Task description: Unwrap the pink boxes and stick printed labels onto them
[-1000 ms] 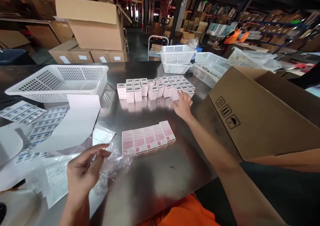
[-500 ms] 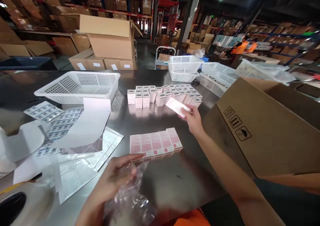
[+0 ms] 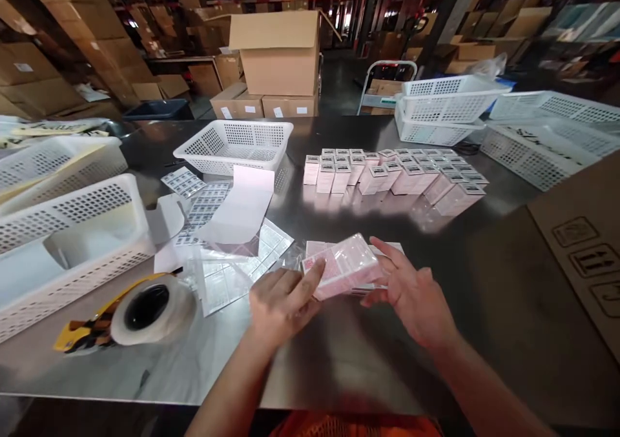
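Observation:
A small pink-and-white carton [image 3: 345,268] in a clear plastic bag is tilted above the table. My left hand [image 3: 285,300] grips its left end, thumb on top. At the carton's right end is my right hand [image 3: 419,298], fingers stretched apart around that end; whether they touch it is unclear. Partly hidden behind the bagged carton lies a row of similar cartons [image 3: 393,251]. Farther back, several more cartons [image 3: 409,177] stand upright in a cluster, printed labels on their tops.
To the left lie label sheets [image 3: 206,208], a curled white paper [image 3: 239,214] and a tape roll [image 3: 150,308] on a yellow dispenser. White plastic baskets [image 3: 237,137] stand at the back and far left [image 3: 138,217]. A large cardboard box [image 3: 581,230] takes up the right side.
My right hand has come back from the standing cartons towards my left hand. A carton is now inside the clear bag, held by my left hand. The view has turned left.

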A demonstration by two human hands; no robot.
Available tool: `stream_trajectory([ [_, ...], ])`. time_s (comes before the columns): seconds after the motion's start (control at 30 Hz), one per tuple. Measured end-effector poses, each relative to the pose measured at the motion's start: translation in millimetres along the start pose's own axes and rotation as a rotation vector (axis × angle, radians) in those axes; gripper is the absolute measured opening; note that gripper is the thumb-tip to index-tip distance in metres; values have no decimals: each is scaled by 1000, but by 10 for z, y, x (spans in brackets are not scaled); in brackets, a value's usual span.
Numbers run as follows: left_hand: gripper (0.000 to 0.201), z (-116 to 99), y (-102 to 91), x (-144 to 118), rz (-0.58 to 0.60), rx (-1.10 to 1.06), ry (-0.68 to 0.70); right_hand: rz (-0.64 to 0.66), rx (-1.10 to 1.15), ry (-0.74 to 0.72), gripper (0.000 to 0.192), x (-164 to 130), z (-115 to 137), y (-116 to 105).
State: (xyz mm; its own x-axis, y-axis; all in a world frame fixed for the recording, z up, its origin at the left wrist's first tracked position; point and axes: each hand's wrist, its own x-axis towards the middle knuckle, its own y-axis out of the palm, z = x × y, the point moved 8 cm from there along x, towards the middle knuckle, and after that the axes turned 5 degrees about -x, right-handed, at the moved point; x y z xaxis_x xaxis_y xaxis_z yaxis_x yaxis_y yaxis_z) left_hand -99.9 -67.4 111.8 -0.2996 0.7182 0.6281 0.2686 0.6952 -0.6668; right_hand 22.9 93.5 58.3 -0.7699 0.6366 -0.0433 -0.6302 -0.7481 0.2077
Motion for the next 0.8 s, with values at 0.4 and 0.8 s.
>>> stream_trajectory([
  [0.4,60,457,261,-48,301,-977,-543,247,-479,-264,31,35,408,183],
  [0.8,34,554,360,-87,294,-949,-781,57,-499,-631,6,-174,569,207],
])
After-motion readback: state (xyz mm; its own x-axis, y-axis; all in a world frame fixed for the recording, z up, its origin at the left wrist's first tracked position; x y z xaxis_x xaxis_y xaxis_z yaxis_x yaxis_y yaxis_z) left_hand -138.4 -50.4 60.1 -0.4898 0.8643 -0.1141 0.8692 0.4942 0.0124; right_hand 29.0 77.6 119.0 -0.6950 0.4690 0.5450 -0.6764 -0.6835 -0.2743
